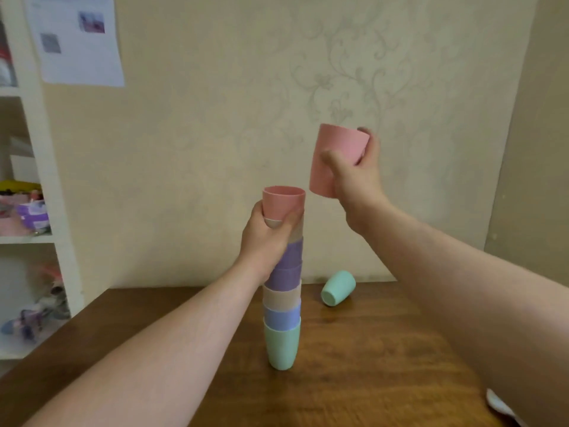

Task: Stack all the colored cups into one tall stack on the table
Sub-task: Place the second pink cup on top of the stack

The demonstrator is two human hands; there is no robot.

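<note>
A tall stack of cups (283,291) stands upright on the wooden table (369,349), mint green at the bottom, then blue, beige, purple ones and a pink cup on top. My left hand (266,238) grips the stack near its top, just under the pink rim. My right hand (354,177) holds a second pink cup (335,158) in the air, upright and slightly tilted, above and to the right of the stack's top. A mint green cup (338,288) lies on its side on the table at the back right, near the wall.
The table stands against a beige patterned wall. A white shelf unit (37,195) with toys and boxes stands to the left. A white object (498,405) shows at the lower right under my forearm.
</note>
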